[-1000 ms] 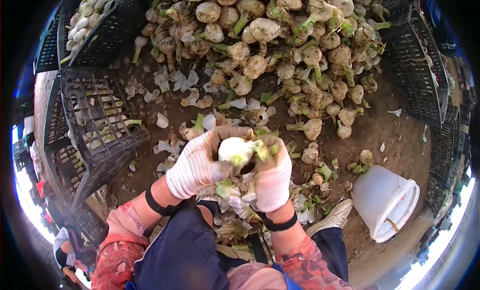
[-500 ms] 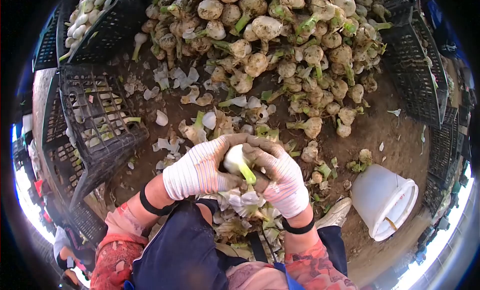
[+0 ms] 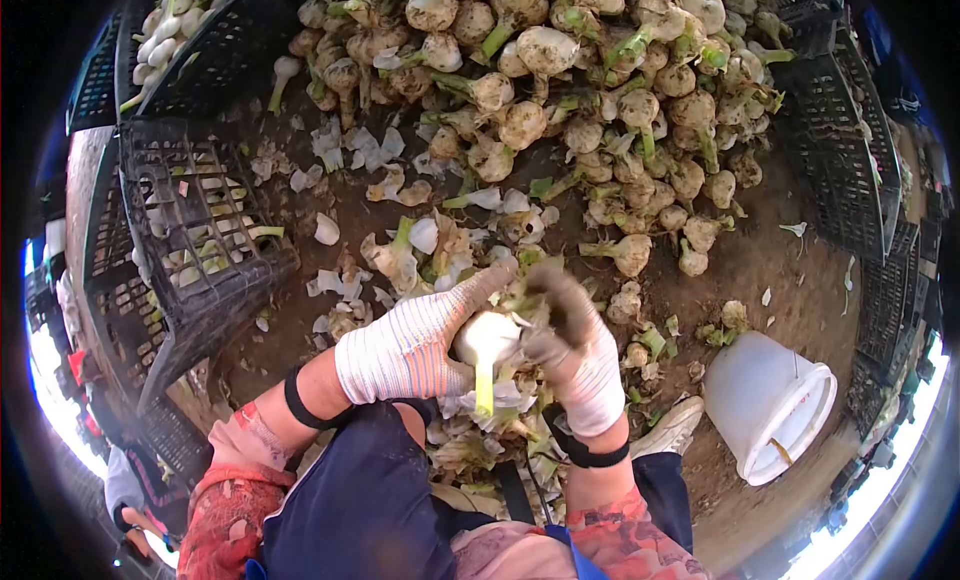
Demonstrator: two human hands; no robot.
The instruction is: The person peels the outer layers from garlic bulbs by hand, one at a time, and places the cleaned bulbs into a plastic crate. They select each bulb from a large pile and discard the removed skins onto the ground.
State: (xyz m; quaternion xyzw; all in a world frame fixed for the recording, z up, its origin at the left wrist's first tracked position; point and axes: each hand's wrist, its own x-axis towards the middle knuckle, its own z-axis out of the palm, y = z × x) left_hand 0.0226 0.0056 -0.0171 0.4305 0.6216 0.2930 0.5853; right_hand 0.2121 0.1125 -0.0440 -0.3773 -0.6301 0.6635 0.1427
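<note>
Since the last frame, our right hand (image 3: 572, 348) has drawn off to the right and the smooth, round white bulb (image 3: 488, 340) has turned, its pale green stem now pointing down the frame. Our left hand (image 3: 415, 342), in a striped white knit glove with soiled fingers, grips the bulb at centre. Our right, gloved alike, is curled at its right side; blur hides whether it pinches anything.

At upper left, a black slatted plastic crate (image 3: 215, 65) holds clean white bulbs; below it, a dusty black grid-sided crate (image 3: 215, 290) holds more, with green stems. A translucent white plastic bucket (image 3: 750, 400) lies tipped at lower right, a brown strip inside.

Soil-crusted bulbs (image 3: 545, 50) heap across the top. Papery white peelings (image 3: 370, 150) litter the brown dirt ground (image 3: 745, 280), which shows between heap and bucket, up to the stacked black crates (image 3: 835, 140) at right.
</note>
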